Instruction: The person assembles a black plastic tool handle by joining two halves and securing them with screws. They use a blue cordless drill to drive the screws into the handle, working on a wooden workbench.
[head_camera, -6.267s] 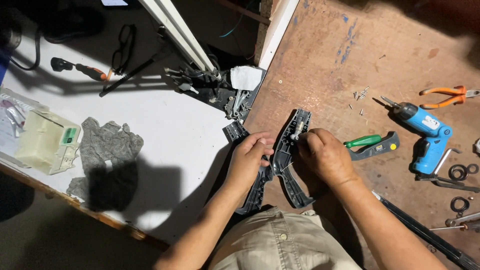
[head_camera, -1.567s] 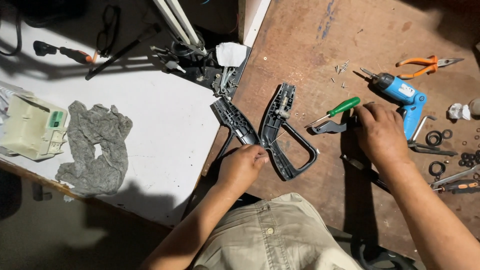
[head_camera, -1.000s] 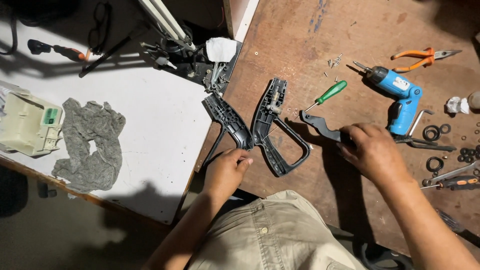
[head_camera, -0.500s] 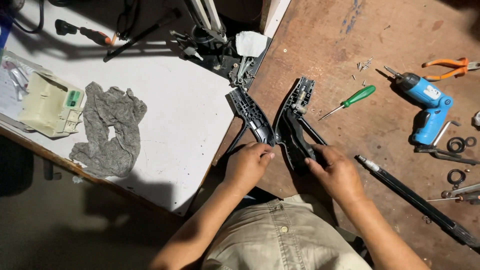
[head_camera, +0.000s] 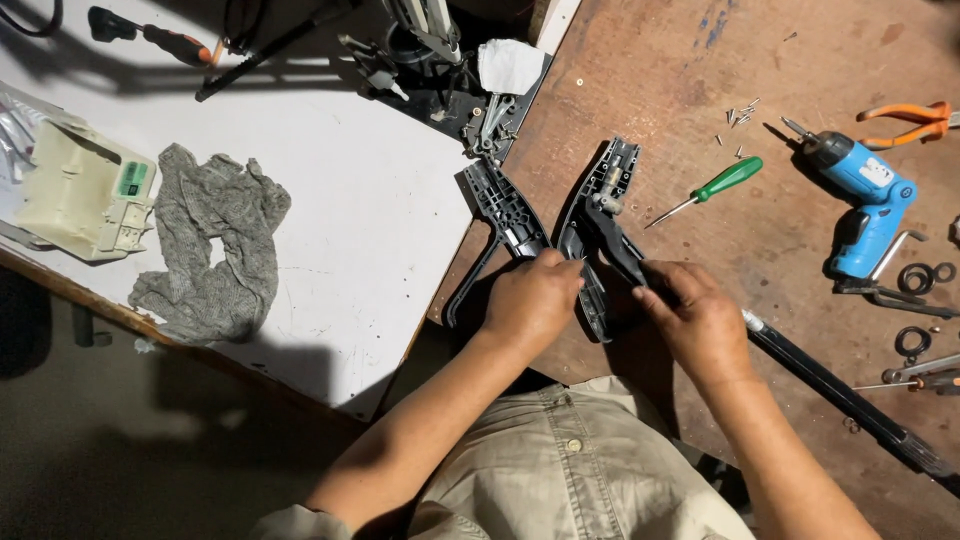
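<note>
Head view, looking down on a split surface (head_camera: 800, 290): white board on the left, worn brown wood on the right.

Left hand (head_camera: 530, 300) down on the lower end of the dark handle shell (head_camera: 598, 225), fingers clenched over its edge, apparently to pin it flat and stop it sliding. Right hand (head_camera: 700, 325) at the same shell from the other side, fingers pinched on a dark lever-like inner piece (head_camera: 622, 250) lying along the shell's open cavity; held low and close, probably for fine seating or lifting of that piece. Shell lying open side up on the brown wood, just right of the board's edge, directly ahead of the torso.

Matching second shell half (head_camera: 505, 210) set just beside it, straddling the seam between board and wood, ribbed inside facing up, kept within reach of the left hand.

Green-handled screwdriver (head_camera: 715, 187) near the shell's upper end, tip pointing toward it. Loose screws (head_camera: 740, 112) gathered in a small scatter above. Blue cordless driver (head_camera: 865, 205) further right, on its side, orange-handled pliers (head_camera: 915, 115) beyond it. Black rings (head_camera: 925, 275) and a long dark rod (head_camera: 850, 400) along the right edge, rod passing under the right forearm.

Left side apart from the work: grey rag (head_camera: 215, 240) crumpled, cream plastic housing (head_camera: 85, 190) beside it, more dismantled parts (head_camera: 440, 80) at the top.
</note>
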